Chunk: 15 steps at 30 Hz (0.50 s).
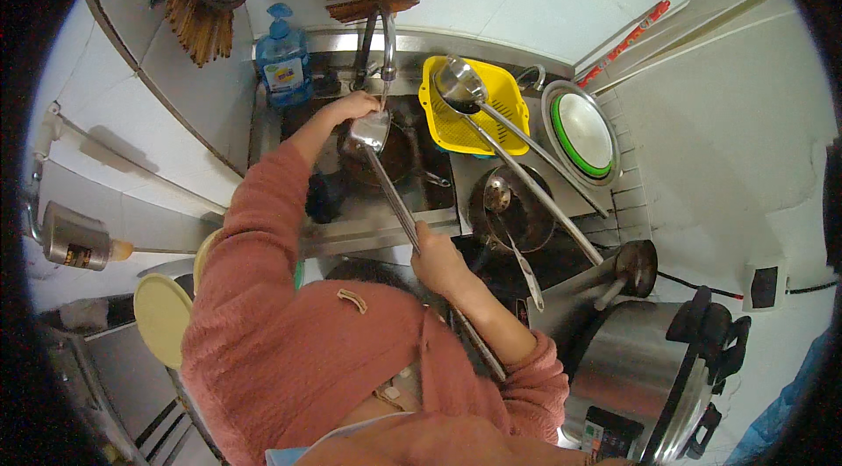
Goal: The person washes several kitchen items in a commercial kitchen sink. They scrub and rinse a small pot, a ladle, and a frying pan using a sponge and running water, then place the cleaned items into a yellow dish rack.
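Note:
My right hand [439, 262] is closed around the long metal handle of a wok spatula [370, 130], whose blade is over the sink [312, 232]. Water runs from the faucet [389, 58] beside the blade. My left hand [355, 106] is at the blade's far edge, below the spout; its fingers are partly hidden, so I cannot tell whether it grips the blade. Under the spatula a dark round pan [395, 160] lies in the sink. The spatula's handle runs back under my right forearm.
Right of the sink, two long-handled ladles [460, 79] rest on a yellow basket [437, 130]. A wok [539, 226] holds a slotted spoon [498, 195]. Nested bowls [584, 130] lean at the wall, and a large pressure cooker [631, 361] stands near my right side. A blue soap bottle [283, 61] stands back left.

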Each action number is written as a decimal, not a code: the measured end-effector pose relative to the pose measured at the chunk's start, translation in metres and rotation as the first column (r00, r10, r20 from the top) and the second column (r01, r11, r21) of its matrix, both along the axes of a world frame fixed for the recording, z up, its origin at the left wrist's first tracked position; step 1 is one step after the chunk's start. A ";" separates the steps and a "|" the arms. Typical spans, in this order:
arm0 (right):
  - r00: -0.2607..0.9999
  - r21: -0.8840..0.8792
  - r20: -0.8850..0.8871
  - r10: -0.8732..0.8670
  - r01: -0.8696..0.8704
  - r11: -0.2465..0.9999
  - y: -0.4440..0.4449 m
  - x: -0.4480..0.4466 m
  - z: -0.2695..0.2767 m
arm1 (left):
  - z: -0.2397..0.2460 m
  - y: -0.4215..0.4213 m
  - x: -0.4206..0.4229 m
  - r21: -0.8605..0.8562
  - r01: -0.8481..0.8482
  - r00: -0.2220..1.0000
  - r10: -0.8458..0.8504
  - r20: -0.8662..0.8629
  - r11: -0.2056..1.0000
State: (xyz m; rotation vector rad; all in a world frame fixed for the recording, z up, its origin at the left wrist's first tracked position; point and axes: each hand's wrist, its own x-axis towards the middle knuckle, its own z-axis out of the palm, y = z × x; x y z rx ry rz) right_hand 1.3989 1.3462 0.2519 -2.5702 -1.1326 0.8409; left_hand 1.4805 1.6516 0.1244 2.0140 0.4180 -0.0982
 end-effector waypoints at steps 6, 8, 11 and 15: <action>0.997 0.112 0.019 -0.080 0.078 0.991 0.004 0.012 -0.013 | -0.020 -0.064 -0.011 0.680 -0.421 0.817 -0.076 0.572 0.600; 0.998 0.103 0.017 -0.057 0.055 0.993 0.002 0.011 -0.013 | -0.026 -0.050 -0.010 0.602 -0.337 0.884 0.022 0.467 0.724; 1.000 0.184 -0.002 -0.024 0.024 0.983 -0.006 0.005 -0.006 | -0.024 -0.006 -0.009 -0.469 -0.235 0.949 0.305 0.077 0.851; 1.000 0.234 -0.004 -0.018 0.019 0.972 -0.006 0.008 -0.004 | -0.028 0.002 -0.020 -0.859 -0.427 0.857 0.428 -0.286 0.282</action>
